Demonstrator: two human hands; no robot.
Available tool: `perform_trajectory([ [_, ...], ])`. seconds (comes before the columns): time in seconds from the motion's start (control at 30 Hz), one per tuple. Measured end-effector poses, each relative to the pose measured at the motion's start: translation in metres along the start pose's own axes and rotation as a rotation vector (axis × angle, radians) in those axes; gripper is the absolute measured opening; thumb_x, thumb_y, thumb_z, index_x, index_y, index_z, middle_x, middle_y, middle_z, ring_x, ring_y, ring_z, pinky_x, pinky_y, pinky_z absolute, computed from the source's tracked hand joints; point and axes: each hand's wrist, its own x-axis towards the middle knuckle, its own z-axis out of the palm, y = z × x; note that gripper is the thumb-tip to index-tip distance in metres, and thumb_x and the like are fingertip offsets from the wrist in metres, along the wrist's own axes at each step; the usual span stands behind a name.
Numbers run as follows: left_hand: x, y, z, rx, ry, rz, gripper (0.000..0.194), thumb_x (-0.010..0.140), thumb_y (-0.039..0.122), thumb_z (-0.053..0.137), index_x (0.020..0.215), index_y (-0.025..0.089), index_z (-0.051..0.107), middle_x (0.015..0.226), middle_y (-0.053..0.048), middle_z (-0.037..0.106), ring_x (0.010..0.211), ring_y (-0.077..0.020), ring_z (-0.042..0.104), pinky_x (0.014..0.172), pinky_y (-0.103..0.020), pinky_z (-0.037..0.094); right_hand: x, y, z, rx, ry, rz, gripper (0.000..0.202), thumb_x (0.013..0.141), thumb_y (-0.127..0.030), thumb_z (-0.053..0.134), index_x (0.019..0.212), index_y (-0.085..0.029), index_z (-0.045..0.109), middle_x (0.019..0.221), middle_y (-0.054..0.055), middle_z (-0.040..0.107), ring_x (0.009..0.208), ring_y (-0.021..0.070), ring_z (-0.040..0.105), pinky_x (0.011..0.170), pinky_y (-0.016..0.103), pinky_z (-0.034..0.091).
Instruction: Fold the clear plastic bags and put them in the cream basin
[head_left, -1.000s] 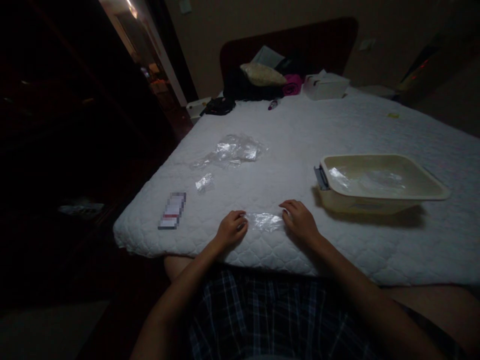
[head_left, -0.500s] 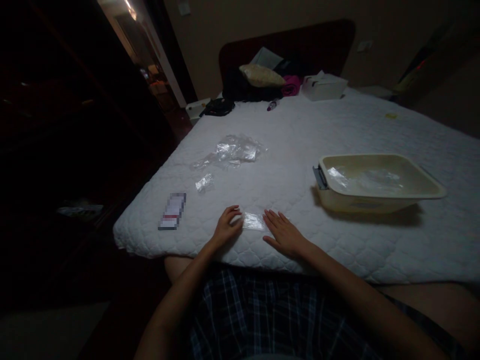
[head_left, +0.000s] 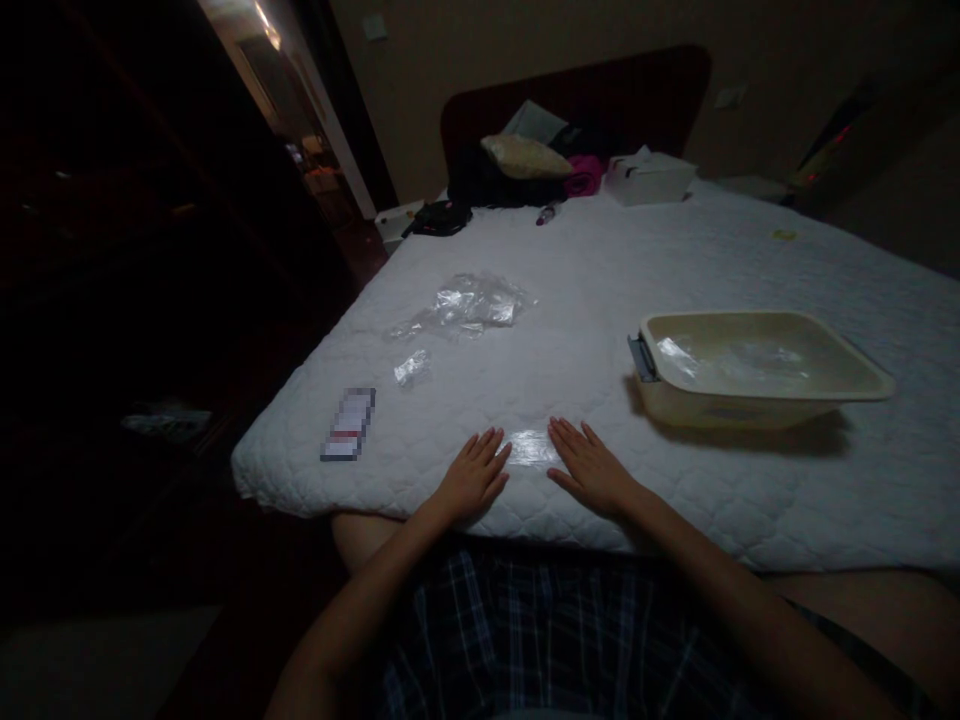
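A clear plastic bag lies flattened on the white quilted bed near its front edge. My left hand rests palm down at the bag's left end, fingers stretched out. On the other end lies my right hand, also flat with its fingers extended, covering part of the plastic. Beyond the left hand sits a small crumpled piece of clear plastic. Farther back is a loose heap of clear plastic bags.
A cream plastic basin with a grey handle stands to the right, clear plastic inside it. A blurred-out phone-like object lies at left. Clothes, a cushion and a white box are by the headboard.
My left hand has gone from a curled pose to lying flat on the bag's left end. The right hand stays flat, and both hands appear slightly farther right in view.
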Motion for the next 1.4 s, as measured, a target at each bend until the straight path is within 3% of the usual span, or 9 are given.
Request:
perform_trajectory([
  [0.13,-0.001,-0.001,0.002,-0.013,0.02,-0.019,0.049,0.089,0.036,0.036,0.134,0.021,0.03,0.144,-0.008,0.024,0.135,-0.0265,0.007,0.106,-0.048,0.021,-0.008,0.01,-0.002,-0.029,-0.031,0.064,0.06,0.089,-0.05,0.024,0.138,-0.016,0.025,0.142,0.011,0.029,0.132,0.0231,0.021,0.108,0.047,0.015],
  [0.27,-0.003,-0.002,0.003,-0.045,0.05,-0.046,0.053,0.088,0.037,0.036,0.135,0.014,0.026,0.143,-0.015,0.023,0.133,-0.0253,0.017,0.106,-0.046,0.024,-0.01,0.011,-0.004,-0.034,-0.044,0.072,0.058,0.09,-0.047,0.023,0.137,-0.015,0.027,0.141,0.011,0.029,0.132,0.0229,0.02,0.107,0.048,0.015],
  [0.4,-0.01,-0.004,0.002,-0.103,0.139,-0.039,0.056,0.086,0.035,0.041,0.134,0.012,0.025,0.139,-0.016,0.032,0.133,-0.0261,0.019,0.103,-0.048,0.029,-0.008,0.014,-0.002,-0.004,-0.014,0.06,0.057,0.09,-0.044,0.026,0.138,-0.015,0.023,0.141,0.012,0.029,0.132,0.0238,0.021,0.106,0.049,0.017],
  [0.67,-0.012,0.002,0.002,-0.092,0.23,-0.037,0.036,0.083,0.028,0.045,0.117,0.016,0.047,0.129,-0.015,0.046,0.122,-0.0274,0.038,0.099,-0.051,0.032,-0.007,0.03,0.001,0.158,0.099,0.135,0.079,0.08,-0.041,0.044,0.141,-0.013,0.002,0.144,0.016,0.021,0.131,0.0288,0.021,0.102,0.048,0.027],
  [0.73,-0.013,0.003,0.001,-0.086,0.243,-0.038,0.034,0.083,0.027,0.045,0.115,0.015,0.048,0.127,-0.016,0.046,0.12,-0.0275,0.04,0.097,-0.051,0.033,-0.01,0.026,-0.006,0.184,0.156,0.148,0.077,0.078,-0.042,0.047,0.141,-0.014,0.011,0.141,0.016,0.028,0.128,0.0297,0.027,0.1,0.048,0.029],
  [0.87,-0.015,0.005,-0.001,-0.07,0.288,-0.04,0.033,0.082,0.027,0.047,0.112,0.015,0.05,0.12,-0.017,0.049,0.109,-0.0272,0.046,0.089,-0.047,0.041,-0.012,0.0,-0.026,0.208,0.286,0.167,0.044,0.084,-0.029,0.041,0.128,-0.018,0.041,0.118,0.013,0.053,0.109,0.0252,0.049,0.091,0.043,0.04],
  [1.07,-0.018,0.023,-0.01,-0.038,0.244,-0.044,0.038,0.082,0.024,0.046,0.118,0.013,0.046,0.105,-0.016,0.055,0.095,-0.0258,0.052,0.077,-0.042,0.045,-0.003,-0.036,-0.026,0.11,0.16,-0.004,0.033,0.086,-0.018,0.039,0.116,-0.015,0.052,0.105,0.013,0.059,0.091,0.0225,0.055,0.076,0.036,0.045],
  [1.27,-0.028,0.045,-0.02,-0.071,0.122,0.211,0.036,0.084,0.023,0.042,0.119,0.014,0.045,0.099,-0.014,0.059,0.084,-0.0223,0.057,0.07,-0.038,0.047,-0.003,-0.021,-0.019,0.095,0.224,0.083,0.022,0.085,-0.021,0.042,0.091,-0.016,0.063,0.096,0.012,0.061,0.091,0.0231,0.054,0.079,0.037,0.042],
  [1.4,-0.025,0.039,-0.018,-0.108,0.198,0.336,0.03,0.086,0.017,0.04,0.116,0.016,0.047,0.098,-0.013,0.062,0.083,-0.0192,0.059,0.068,-0.034,0.049,-0.007,-0.007,-0.017,0.162,0.243,0.096,0.024,0.085,-0.022,0.042,0.095,-0.018,0.063,0.101,0.01,0.062,0.094,0.0226,0.055,0.083,0.038,0.042],
])
